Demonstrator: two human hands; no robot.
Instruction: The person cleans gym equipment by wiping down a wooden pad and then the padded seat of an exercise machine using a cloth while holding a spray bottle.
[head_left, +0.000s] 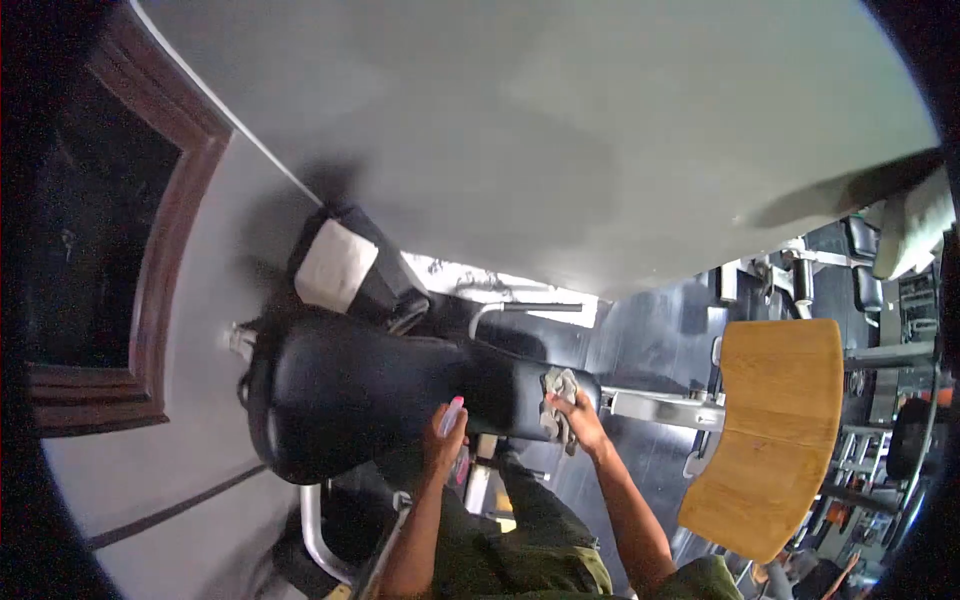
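Note:
My left hand [446, 438] is wrapped round a spray bottle [461, 466] with a pale head and a pink tip. The bottle's body shows only partly below the fingers, over the near edge of a black padded bench [350, 390]. Over the bench's narrow right end, my right hand [580, 417] grips a crumpled grey cloth [562, 385]. That cloth lies against the black padding and hangs down past its near edge.
A curved wooden board [781, 430] stands to the right, joined to the bench by a metal beam [665, 409]. Behind the bench are a black handle [543, 307] and a pale cloth [337, 265] on a dark object. More gym machines stand far right.

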